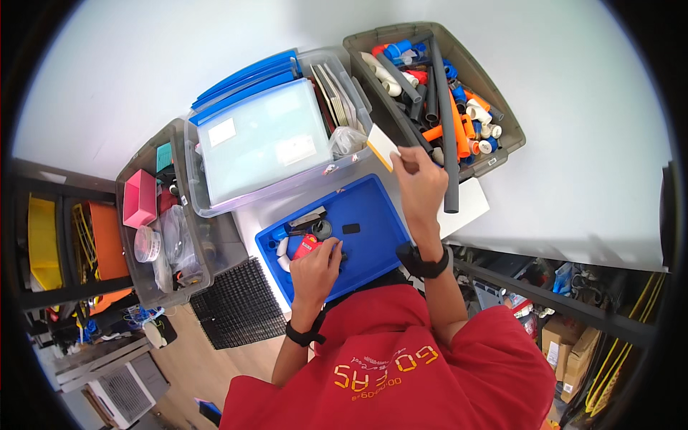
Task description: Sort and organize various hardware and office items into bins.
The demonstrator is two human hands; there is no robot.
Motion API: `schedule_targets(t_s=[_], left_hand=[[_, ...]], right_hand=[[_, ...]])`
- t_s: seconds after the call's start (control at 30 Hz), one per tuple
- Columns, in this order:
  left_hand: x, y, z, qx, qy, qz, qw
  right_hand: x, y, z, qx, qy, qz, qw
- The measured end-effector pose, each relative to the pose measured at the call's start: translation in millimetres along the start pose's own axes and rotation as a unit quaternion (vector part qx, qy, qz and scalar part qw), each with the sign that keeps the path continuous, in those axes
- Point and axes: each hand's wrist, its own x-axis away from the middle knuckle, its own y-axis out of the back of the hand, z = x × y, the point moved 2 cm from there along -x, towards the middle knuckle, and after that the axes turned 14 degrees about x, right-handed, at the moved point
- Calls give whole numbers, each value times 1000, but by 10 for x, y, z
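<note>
My right hand (422,180) pinches a small white card or pad (382,142) with a yellow edge, raised between the clear bin and the bin of pipe pieces. My left hand (317,269) is over the left part of a blue plastic tray (376,215). Its fingertips are close to a small dark piece, and whether they grip it is hidden. Around that hand in the tray lie a red packet (306,246), a grey round fitting (322,229), white pipe elbows (282,253) and a flat metallic piece (309,216). A black rectangular piece (351,228) lies apart from them.
A clear bin (279,191) holding blue-edged folders stands beyond the tray. To its right, a grey bin (502,148) is heaped with pipes; one long grey pipe (449,161) overhangs its near side. At left stands another bin (193,279) beside black mesh (239,306). White sheets (467,207) lie right.
</note>
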Motion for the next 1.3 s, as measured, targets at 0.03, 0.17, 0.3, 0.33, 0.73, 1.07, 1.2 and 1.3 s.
schedule_targets(t_s=[0.03, 0.17, 0.3, 0.33, 0.73, 1.07, 1.2, 1.3], left_hand=[[-33, -36, -6, -7, 4, 6, 1000], [-160, -145, 22, -7, 50, 26, 998], [-241, -237, 62, 14, 111, 70, 991], [-257, -248, 70, 22, 121, 76, 990], [-375, -246, 244, -29, 124, 83, 988], [-331, -172, 346, -20, 118, 58, 991], [-279, -123, 334, -28, 114, 54, 992], [-223, -70, 318, -26, 131, 66, 989]], right_hand=[[-76, -70, -36, 12, -4, -8, 1000], [-334, -377, -84, 36, -49, 23, 998], [-460, -682, -237, 79, -10, 12, 997], [-480, -741, -249, 76, -1, 7, 997], [-648, -1181, -293, 118, 91, 37, 988], [-621, -1291, -332, 182, 180, 75, 964], [-609, -1303, -292, 200, 171, 73, 962], [-573, -1322, -280, 220, 163, 81, 958]])
